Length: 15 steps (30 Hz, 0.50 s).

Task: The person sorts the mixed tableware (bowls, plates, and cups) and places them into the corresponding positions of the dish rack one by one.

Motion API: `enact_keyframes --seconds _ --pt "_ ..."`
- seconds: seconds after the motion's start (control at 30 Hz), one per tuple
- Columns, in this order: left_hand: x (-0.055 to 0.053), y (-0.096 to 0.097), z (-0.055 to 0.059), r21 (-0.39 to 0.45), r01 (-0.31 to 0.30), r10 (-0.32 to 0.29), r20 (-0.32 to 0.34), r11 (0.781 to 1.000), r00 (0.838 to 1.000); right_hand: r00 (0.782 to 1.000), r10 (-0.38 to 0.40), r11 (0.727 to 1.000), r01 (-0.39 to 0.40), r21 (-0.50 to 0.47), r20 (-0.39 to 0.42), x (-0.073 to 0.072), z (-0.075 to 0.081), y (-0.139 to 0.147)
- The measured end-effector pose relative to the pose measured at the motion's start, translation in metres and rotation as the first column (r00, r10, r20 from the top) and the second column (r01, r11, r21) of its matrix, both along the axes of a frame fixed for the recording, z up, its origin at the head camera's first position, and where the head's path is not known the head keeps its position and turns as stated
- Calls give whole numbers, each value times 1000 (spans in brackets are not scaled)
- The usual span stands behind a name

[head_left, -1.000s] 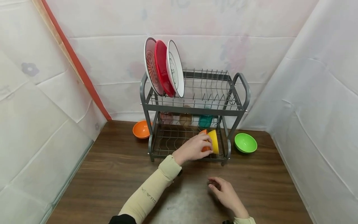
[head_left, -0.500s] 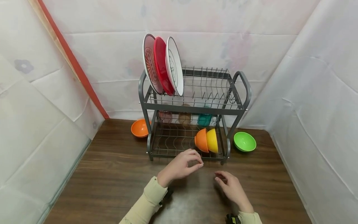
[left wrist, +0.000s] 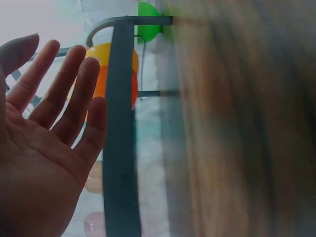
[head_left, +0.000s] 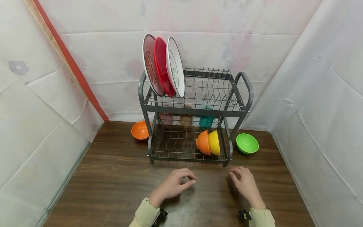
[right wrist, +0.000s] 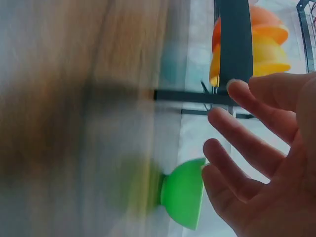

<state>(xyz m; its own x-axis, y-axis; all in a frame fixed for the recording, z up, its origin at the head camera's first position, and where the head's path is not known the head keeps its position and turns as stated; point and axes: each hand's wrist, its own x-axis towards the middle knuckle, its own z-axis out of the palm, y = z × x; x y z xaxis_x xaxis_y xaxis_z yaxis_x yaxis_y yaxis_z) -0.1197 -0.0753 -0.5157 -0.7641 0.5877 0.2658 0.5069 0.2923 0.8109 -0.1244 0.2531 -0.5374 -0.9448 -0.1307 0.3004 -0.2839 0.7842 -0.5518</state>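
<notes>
Both hands are over the table just in front of a two-tier grey dish rack (head_left: 193, 108), holding nothing. My left hand (head_left: 173, 186) has relaxed, bent fingers; the left wrist view shows its bare palm (left wrist: 39, 163). My right hand (head_left: 245, 184) hovers further right, fingers loosely bent, nearest the green bowl (head_left: 247, 143) on the table. On the lower tier's right end, an orange bowl (head_left: 203, 142) and a yellow bowl (head_left: 214, 142) stand on edge side by side. Another orange bowl (head_left: 141, 130) sits on the table left of the rack, partly behind its leg.
Upright on the top tier's left are a patterned plate (head_left: 150, 63), a red plate (head_left: 163, 67) and a white plate (head_left: 176, 67). Behind the lower tier show a pink cup (head_left: 166, 119), a brown cup (head_left: 186, 119) and a teal cup (head_left: 206, 121). White sheets (head_left: 320, 104) enclose the table (head_left: 107, 183).
My left hand has let go of the orange bowl in the rack and drawn back toward the front left. My right hand has shifted to the right and slightly forward.
</notes>
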Motion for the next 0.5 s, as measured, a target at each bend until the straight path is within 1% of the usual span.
enact_keyframes --seconds 0.1,0.17,0.3,0.4,0.5 --pt "6 -3 -6 -15 -23 24 51 1000 998 998 -19 1000 20 11 -57 -8 2 10" --pt "10 -4 -10 -26 -31 33 82 999 996 994 -47 998 50 27 -94 -13 3 16" --pt "18 -7 -18 -27 -24 27 129 999 991 986 -86 993 96 64 -144 -24 3 25" --pt "21 -10 -22 -33 -30 34 126 999 991 987 -103 988 115 99 -125 -33 1 32" --pt "24 -12 -26 -52 -57 62 99 997 993 992 -118 982 124 144 -51 -41 -3 38"
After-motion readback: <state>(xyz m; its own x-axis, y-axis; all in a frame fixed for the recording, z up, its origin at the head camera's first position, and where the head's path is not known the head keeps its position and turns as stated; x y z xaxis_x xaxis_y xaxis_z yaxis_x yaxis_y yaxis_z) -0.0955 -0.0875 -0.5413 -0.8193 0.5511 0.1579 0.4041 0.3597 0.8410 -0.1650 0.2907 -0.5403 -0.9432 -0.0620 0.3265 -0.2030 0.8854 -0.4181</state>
